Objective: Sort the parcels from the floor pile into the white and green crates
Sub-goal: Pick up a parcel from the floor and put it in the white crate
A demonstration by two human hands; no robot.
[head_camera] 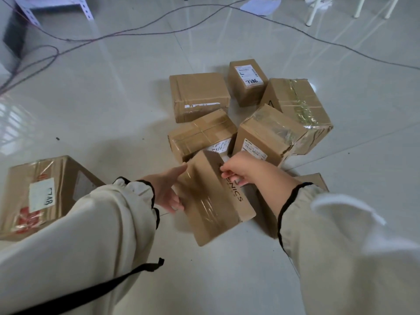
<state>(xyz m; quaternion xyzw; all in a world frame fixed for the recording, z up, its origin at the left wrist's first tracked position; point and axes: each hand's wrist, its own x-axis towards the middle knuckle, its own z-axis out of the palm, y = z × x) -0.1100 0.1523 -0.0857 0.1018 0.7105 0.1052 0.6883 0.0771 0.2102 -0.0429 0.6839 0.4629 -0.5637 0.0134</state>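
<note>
Head view: a taped brown parcel (213, 196) with dark lettering on its side sits between both hands at the centre of the frame. Its long axis runs from about 11 o'clock to 5 o'clock. It is tilted, and whether its low end has left the floor (113, 105) cannot be told. The left hand (167, 189) grips its 9 o'clock side, thumb along the upper edge and fingers curled beneath. The right hand (245, 171) pinches the upper edge at 2 o'clock with curled fingers. Both hands are on the box, so neither is the nearer one.

The pile (270, 135), five closed boxes touching or nearly so, lies just beyond the held parcel from 12 to 2 o'clock. A flat box (314, 180) shows under the right sleeve at 3 o'clock. A lone box (45, 192) with a handwritten label stands apart at 9 o'clock. Cables (136, 30) trail across the floor at 11 o'clock.

Neither the white nor the green crates are in view, so which way the parcel must travel cannot be judged. The likely next need is a lift clear of the pile, then a turn toward whichever crate suits it. All the boxes are sealed, so their contents are hidden.
</note>
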